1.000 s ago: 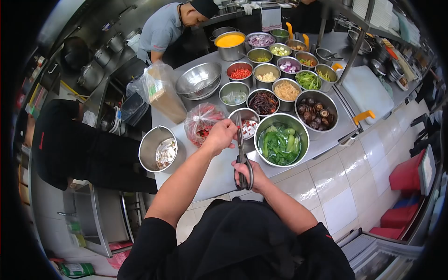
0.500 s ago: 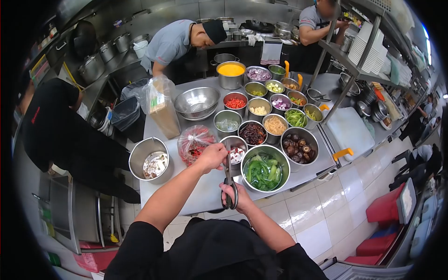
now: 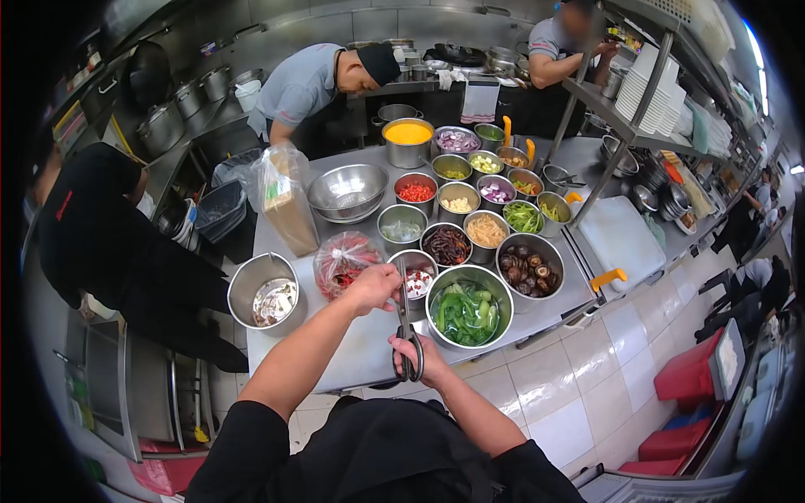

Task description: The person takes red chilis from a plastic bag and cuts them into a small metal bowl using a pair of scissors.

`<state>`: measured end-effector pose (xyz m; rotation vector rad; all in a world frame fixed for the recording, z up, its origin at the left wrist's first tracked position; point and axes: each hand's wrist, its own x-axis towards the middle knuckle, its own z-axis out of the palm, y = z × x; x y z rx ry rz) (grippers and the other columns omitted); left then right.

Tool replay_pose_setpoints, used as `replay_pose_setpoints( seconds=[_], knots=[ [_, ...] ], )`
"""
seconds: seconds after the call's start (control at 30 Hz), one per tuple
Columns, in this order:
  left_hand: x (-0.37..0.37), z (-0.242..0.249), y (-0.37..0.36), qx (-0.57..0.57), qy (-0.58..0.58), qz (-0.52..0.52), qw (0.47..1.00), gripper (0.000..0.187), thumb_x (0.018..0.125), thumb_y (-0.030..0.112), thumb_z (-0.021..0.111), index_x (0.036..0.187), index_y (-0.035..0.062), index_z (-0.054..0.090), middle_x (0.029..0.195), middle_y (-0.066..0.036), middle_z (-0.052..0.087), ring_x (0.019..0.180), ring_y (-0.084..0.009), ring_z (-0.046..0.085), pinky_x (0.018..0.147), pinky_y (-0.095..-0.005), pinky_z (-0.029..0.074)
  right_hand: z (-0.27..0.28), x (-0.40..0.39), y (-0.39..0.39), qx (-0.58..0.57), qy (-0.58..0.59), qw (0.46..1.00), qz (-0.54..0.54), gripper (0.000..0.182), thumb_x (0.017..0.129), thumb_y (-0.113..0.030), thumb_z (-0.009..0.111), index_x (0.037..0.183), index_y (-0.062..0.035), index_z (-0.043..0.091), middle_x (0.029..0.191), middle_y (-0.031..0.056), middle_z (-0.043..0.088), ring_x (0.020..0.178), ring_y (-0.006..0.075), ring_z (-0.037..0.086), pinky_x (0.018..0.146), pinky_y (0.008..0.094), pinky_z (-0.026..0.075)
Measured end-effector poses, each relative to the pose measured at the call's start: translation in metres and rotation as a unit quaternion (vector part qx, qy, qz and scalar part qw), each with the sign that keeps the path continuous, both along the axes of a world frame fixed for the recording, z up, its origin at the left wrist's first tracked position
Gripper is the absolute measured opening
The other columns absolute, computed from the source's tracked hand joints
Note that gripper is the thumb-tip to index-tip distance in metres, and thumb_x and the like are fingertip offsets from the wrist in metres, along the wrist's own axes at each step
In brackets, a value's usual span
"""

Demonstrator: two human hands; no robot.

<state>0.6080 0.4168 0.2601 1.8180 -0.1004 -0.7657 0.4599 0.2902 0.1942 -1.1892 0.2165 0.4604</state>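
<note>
My right hand [image 3: 426,360] grips the black handles of a pair of scissors [image 3: 405,314], whose blades point away from me. Close beside the blades, my left hand [image 3: 374,287] is closed in a pinch; what lies between its fingers is too small to make out. Just beyond both hands is a steel pot with red and white pieces [image 3: 418,283]. A clear plastic bag of red dried chilies [image 3: 345,258] sits to the left, partly behind my left hand. Right of the scissors stands a larger pot of green leafy vegetables in liquid [image 3: 468,312].
Several steel pots of cut ingredients crowd the table, among them mushrooms [image 3: 528,268] and dark dried chilies [image 3: 446,246]. A steel pot [image 3: 267,293] stands at left, a steel bowl [image 3: 349,189] farther back. One co-worker [image 3: 306,92] leans in across the table; another person [image 3: 105,235] stands at left.
The whole view has shifted slightly, so the pots sit a little farther left. Both hands stay close together, the right still on the scissors.
</note>
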Motion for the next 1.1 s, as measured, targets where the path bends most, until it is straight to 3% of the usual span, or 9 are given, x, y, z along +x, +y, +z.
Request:
replay_pose_setpoints(
  seconds=[0.13, 0.27, 0.37, 0.4, 0.63, 0.77, 0.9, 1.07, 1.1],
  knots=[
    [0.002, -0.005, 0.001, -0.003, -0.004, -0.005, 1.0, 0.016, 0.093, 0.021, 0.052, 0.089, 0.0067, 0.058, 0.083, -0.003, 0.06, 0.076, -0.0131, 0.059, 0.061, -0.0341, 0.055, -0.011, 0.0, 0.0, 0.158, 0.017, 0.987, -0.014, 0.046, 0.092, -0.034, 0.062, 0.12, 0.0019, 0.052, 0.072, 0.0073, 0.06, 0.058, 0.0161, 0.06, 0.053, 0.0276, 0.048],
    [0.005, -0.009, 0.001, -0.013, -0.004, -0.003, 1.0, 0.016, 0.093, 0.021, 0.052, 0.089, 0.0066, 0.058, 0.083, -0.003, 0.06, 0.076, -0.0128, 0.059, 0.06, -0.0336, 0.054, -0.012, 0.001, -0.003, 0.038, -0.036, 0.999, 0.002, 0.046, 0.092, -0.033, 0.062, 0.12, 0.0026, 0.051, 0.072, 0.0073, 0.06, 0.057, 0.0158, 0.059, 0.052, 0.0268, 0.048],
    [0.005, -0.008, 0.001, -0.01, -0.001, -0.005, 1.0, 0.016, 0.093, 0.02, 0.052, 0.09, 0.0064, 0.058, 0.083, -0.003, 0.06, 0.076, -0.0125, 0.059, 0.06, -0.0332, 0.054, -0.005, -0.001, -0.001, 0.022, -0.005, 1.0, 0.003, 0.044, 0.091, -0.031, 0.062, 0.119, 0.0025, 0.052, 0.071, 0.0071, 0.059, 0.056, 0.0156, 0.058, 0.052, 0.027, 0.047],
    [0.005, -0.008, 0.001, -0.009, -0.002, -0.007, 1.0, 0.016, 0.093, 0.021, 0.052, 0.09, 0.0064, 0.059, 0.083, -0.002, 0.06, 0.076, -0.0125, 0.059, 0.061, -0.0327, 0.054, -0.005, -0.001, 0.002, 0.098, 0.011, 0.995, -0.027, 0.042, 0.09, -0.029, 0.064, 0.116, 0.0025, 0.054, 0.07, 0.0069, 0.059, 0.056, 0.0153, 0.057, 0.052, 0.027, 0.046],
    [-0.001, 0.007, 0.012, -0.019, -0.03, -0.018, 0.999, 0.015, 0.093, 0.02, 0.053, 0.092, 0.007, 0.06, 0.089, -0.002, 0.062, 0.081, -0.0114, 0.06, 0.064, -0.0285, 0.051, 0.002, 0.001, 0.001, -0.038, -0.016, 0.999, -0.026, 0.035, 0.088, -0.027, 0.068, 0.109, -0.0005, 0.058, 0.066, 0.0044, 0.059, 0.052, 0.0142, 0.056, 0.048, 0.027, 0.045],
    [-0.021, 0.054, 0.049, 0.072, -0.103, 0.011, 0.992, 0.014, 0.092, 0.02, 0.057, 0.089, 0.0069, 0.061, 0.078, -0.001, 0.062, 0.074, -0.0097, 0.06, 0.063, -0.0306, 0.053, -0.003, 0.0, 0.003, -0.027, -0.062, 0.997, -0.048, 0.03, 0.091, -0.022, 0.065, 0.111, -0.0007, 0.056, 0.068, 0.0056, 0.059, 0.054, 0.0137, 0.058, 0.049, 0.027, 0.048],
    [-0.014, 0.048, 0.126, 0.036, -0.334, 0.121, 0.934, 0.006, 0.087, 0.013, 0.064, 0.087, 0.007, 0.061, 0.075, -0.002, 0.061, 0.072, -0.0119, 0.06, 0.067, -0.0296, 0.054, 0.007, -0.001, 0.003, -0.036, -0.061, 0.996, -0.057, 0.03, 0.092, -0.021, 0.065, 0.112, -0.0008, 0.056, 0.069, 0.0058, 0.059, 0.056, 0.0141, 0.059, 0.052, 0.0271, 0.049],
    [-0.034, 0.069, 0.187, 0.382, -0.421, 0.119, 0.814, 0.021, 0.085, 0.017, 0.066, 0.103, 0.0062, 0.067, 0.101, -0.015, 0.064, 0.097, -0.0303, 0.063, 0.085, -0.0406, 0.051, 0.012, 0.002, 0.007, -0.061, -0.059, 0.995, -0.054, 0.031, 0.092, -0.021, 0.064, 0.113, -0.0006, 0.055, 0.069, 0.006, 0.06, 0.056, 0.0142, 0.059, 0.052, 0.0271, 0.049],
    [-0.036, 0.069, 0.186, 0.356, -0.408, 0.102, 0.834, 0.022, 0.085, 0.017, 0.066, 0.105, 0.0074, 0.067, 0.104, -0.015, 0.063, 0.1, -0.0317, 0.062, 0.086, -0.0417, 0.05, 0.013, 0.002, 0.01, -0.067, -0.06, 0.995, -0.053, 0.031, 0.092, -0.021, 0.064, 0.113, -0.0005, 0.055, 0.07, 0.0061, 0.06, 0.057, 0.0142, 0.059, 0.052, 0.0271, 0.049]
  ],
)
